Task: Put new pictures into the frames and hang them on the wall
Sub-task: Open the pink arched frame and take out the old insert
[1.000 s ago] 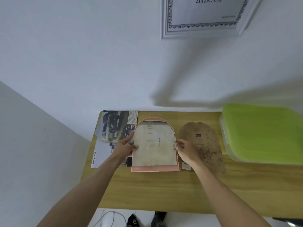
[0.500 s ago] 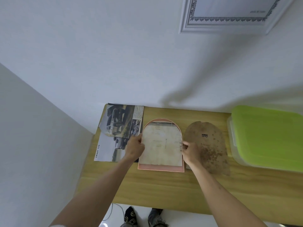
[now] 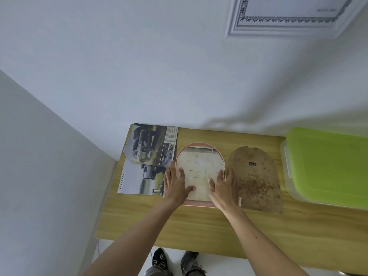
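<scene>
Bright, soft shadows, wide-angle warp

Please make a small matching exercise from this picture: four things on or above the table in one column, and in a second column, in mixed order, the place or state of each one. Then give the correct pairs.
Things:
1. arched pink frame
2. brown backing board
3. car magazine pages
4. green-lidded box

Places or states:
A. at the table's right end
B. lying under both flat hands
C. at the table's left end, by the wall
D. lying just right of the frame

Pairs: 1-B, 2-D, 3-C, 4-A
</scene>
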`<state>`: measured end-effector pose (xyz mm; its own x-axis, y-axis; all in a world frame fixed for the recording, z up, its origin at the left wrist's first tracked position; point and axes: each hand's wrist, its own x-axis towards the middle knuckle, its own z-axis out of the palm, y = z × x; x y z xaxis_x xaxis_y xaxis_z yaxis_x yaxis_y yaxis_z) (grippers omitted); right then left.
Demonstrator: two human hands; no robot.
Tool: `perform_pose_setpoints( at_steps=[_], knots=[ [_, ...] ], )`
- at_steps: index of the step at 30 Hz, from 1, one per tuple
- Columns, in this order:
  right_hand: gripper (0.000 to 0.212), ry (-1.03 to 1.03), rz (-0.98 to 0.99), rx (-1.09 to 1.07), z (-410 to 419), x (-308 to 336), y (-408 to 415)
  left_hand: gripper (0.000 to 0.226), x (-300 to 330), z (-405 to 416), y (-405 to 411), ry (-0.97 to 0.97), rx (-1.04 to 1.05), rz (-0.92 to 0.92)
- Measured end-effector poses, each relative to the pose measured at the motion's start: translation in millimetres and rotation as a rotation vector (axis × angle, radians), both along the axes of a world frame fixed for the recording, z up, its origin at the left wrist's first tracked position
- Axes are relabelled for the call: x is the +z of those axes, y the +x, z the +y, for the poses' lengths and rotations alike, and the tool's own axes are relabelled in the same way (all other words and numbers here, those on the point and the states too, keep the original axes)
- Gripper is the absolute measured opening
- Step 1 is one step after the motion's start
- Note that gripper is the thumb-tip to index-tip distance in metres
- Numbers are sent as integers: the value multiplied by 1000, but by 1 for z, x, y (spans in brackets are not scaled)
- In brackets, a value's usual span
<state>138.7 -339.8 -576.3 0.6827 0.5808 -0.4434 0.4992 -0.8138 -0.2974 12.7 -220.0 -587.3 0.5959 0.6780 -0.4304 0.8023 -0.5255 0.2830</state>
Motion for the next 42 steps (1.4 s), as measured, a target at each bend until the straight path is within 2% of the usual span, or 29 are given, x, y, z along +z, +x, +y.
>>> perform_pose_setpoints(
  at_steps=[6,13,16,19,22,26,29,32,36,39,42],
  knots=[
    [66,68,87,-20,-1,1,1,76,-6,0,-1,-48,114,-105],
    [62,74,66,18,-1,1,6,41,4,1,0,-18,221,-282],
    [61,81,63,22,-2,0,7,37,11,-3,-1,-26,267,-404],
    [59,101,87,3,-3,3,7,43,21,-10,0,-47,338,-520],
    [52,138,114,-28,-4,7,7,55,30,-13,1,-226,477,-678],
    [51,181,151,-69,-5,15,10,75,48,-8,3,-644,814,-855],
    [55,246,258,-177,-6,21,15,70,58,-3,-1,-867,974,-939],
    [52,379,370,-359,-8,28,19,67,60,-1,-9,-982,1012,-1005],
    [32,512,599,-608,-13,41,23,65,62,-4,-19,-1044,994,-1051],
    [31,605,661,-731,-24,43,23,60,62,-10,-26,-987,904,-1017],
    [38,639,639,-705,-44,48,18,42,64,-14,-34,-833,839,-904]
  ],
)
